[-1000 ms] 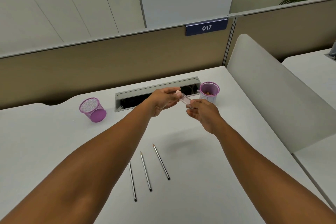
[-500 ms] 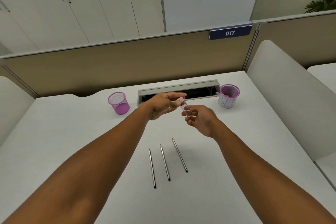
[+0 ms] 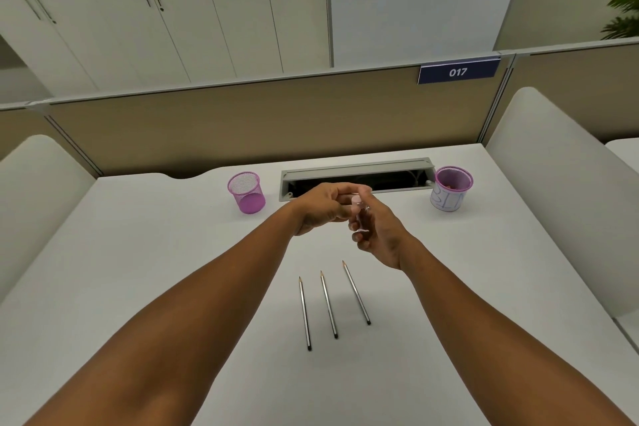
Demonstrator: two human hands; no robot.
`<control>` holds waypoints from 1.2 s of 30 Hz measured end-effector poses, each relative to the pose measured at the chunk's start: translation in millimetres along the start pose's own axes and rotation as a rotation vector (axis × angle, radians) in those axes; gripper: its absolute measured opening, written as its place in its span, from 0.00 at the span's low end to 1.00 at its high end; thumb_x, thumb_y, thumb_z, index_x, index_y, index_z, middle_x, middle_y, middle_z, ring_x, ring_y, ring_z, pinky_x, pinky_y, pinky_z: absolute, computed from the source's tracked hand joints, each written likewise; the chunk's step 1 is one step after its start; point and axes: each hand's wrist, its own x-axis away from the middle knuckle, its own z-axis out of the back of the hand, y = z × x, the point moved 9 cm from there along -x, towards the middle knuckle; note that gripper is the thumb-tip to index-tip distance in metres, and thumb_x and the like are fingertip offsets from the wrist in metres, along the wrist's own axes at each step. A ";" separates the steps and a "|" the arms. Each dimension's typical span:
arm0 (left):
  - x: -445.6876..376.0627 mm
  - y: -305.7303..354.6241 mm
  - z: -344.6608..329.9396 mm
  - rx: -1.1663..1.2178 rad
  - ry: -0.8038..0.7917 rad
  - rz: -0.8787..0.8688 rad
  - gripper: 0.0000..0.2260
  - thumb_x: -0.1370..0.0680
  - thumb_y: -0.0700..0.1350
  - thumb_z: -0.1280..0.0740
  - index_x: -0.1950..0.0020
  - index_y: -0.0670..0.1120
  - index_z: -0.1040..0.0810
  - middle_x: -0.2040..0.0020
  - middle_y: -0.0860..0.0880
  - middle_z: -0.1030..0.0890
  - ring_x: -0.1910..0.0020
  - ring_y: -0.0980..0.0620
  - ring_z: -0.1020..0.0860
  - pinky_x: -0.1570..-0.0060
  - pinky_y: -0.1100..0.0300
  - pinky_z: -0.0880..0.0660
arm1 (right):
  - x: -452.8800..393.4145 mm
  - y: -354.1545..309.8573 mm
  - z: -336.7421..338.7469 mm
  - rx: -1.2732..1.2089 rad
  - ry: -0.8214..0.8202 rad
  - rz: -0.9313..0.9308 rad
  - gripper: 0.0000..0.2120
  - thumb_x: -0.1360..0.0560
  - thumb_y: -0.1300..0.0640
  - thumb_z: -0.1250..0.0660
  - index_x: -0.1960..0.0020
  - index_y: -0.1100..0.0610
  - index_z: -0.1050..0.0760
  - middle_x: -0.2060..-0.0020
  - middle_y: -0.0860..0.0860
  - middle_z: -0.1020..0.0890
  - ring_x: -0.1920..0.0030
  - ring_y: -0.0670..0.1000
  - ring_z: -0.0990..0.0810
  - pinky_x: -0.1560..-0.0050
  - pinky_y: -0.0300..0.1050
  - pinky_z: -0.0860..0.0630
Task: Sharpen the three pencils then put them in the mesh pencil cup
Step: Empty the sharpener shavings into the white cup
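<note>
Three dark pencils lie side by side on the white desk, tips pointing away: left pencil (image 3: 304, 313), middle pencil (image 3: 328, 304), right pencil (image 3: 356, 292). Above them both hands meet on a small clear sharpener with a pink cap (image 3: 358, 213). My left hand (image 3: 321, 207) pinches its pink top end; my right hand (image 3: 378, 232) holds its clear body from below. An empty purple mesh pencil cup (image 3: 246, 192) stands at the back left of the desk.
A second purple cup (image 3: 449, 188) wrapped in white paper stands at the back right, beside an open cable tray (image 3: 356, 176) in the desk. Padded dividers (image 3: 553, 183) flank both sides, and a beige partition runs along the back.
The view has shifted, so the desk's contents sit further right and the left divider shows. The sharpener has turned from slanted to nearly upright between my hands. The pencils have not moved.
</note>
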 end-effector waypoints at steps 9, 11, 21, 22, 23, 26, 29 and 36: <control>4.4 -1.1 -0.9 -0.118 0.082 -0.064 0.16 0.24 0.42 0.29 0.36 0.48 0.21 0.45 0.49 0.17 0.44 0.53 0.19 0.42 0.60 0.26 | -0.3 2.4 -0.4 -0.019 0.132 0.021 0.18 0.22 0.44 0.42 0.52 0.58 0.25 0.68 0.53 0.28 0.68 0.48 0.33 0.68 0.40 0.34; 4.9 0.3 1.2 -0.157 0.130 -0.086 0.14 0.24 0.42 0.30 0.38 0.47 0.20 0.47 0.50 0.17 0.47 0.54 0.19 0.46 0.63 0.25 | -0.4 3.9 -0.9 -0.013 0.139 0.006 0.17 0.22 0.44 0.42 0.53 0.58 0.25 0.69 0.53 0.28 0.69 0.47 0.34 0.68 0.39 0.34; 6.5 -14.4 6.6 -0.212 0.104 -0.069 0.15 0.23 0.43 0.31 0.36 0.48 0.21 0.45 0.48 0.17 0.44 0.50 0.20 0.41 0.56 0.25 | -0.1 20.2 -8.0 0.115 0.017 -0.076 0.24 0.24 0.35 0.43 0.49 0.55 0.25 0.65 0.53 0.27 0.69 0.48 0.33 0.71 0.38 0.36; 7.1 -14.8 5.0 -0.207 0.083 -0.067 0.16 0.22 0.43 0.31 0.35 0.48 0.22 0.44 0.48 0.17 0.43 0.50 0.20 0.42 0.57 0.25 | 0.1 21.3 -8.6 0.128 0.011 -0.079 0.26 0.24 0.34 0.45 0.49 0.55 0.25 0.65 0.54 0.27 0.69 0.48 0.33 0.71 0.38 0.35; 7.4 -14.9 3.1 -0.201 0.064 -0.066 0.16 0.22 0.43 0.31 0.34 0.48 0.22 0.43 0.49 0.17 0.43 0.50 0.20 0.43 0.58 0.26 | -0.1 22.0 -8.7 0.127 0.012 -0.081 0.27 0.24 0.33 0.46 0.48 0.56 0.25 0.65 0.54 0.27 0.69 0.48 0.32 0.71 0.38 0.34; 8.5 -14.6 0.1 -0.187 0.035 -0.064 0.16 0.21 0.43 0.32 0.33 0.48 0.24 0.42 0.49 0.18 0.41 0.51 0.21 0.44 0.60 0.29 | -2.2 24.1 -9.3 0.098 0.015 -0.081 0.28 0.24 0.33 0.45 0.47 0.58 0.25 0.65 0.54 0.26 0.69 0.48 0.31 0.71 0.38 0.34; 10.6 -14.8 -0.9 -0.174 0.003 -0.066 0.17 0.21 0.42 0.33 0.32 0.48 0.24 0.40 0.48 0.19 0.41 0.52 0.22 0.44 0.63 0.28 | -5.1 25.8 -8.8 0.098 0.029 -0.079 0.25 0.23 0.36 0.43 0.49 0.58 0.24 0.66 0.54 0.26 0.69 0.48 0.32 0.71 0.39 0.34; 9.2 -13.9 3.6 -0.205 0.044 -0.102 0.18 0.23 0.38 0.31 0.34 0.48 0.23 0.41 0.49 0.19 0.41 0.53 0.22 0.45 0.64 0.27 | -11.3 22.8 -7.8 0.092 0.102 -0.068 0.18 0.23 0.43 0.41 0.56 0.59 0.28 0.70 0.53 0.29 0.71 0.48 0.35 0.70 0.41 0.36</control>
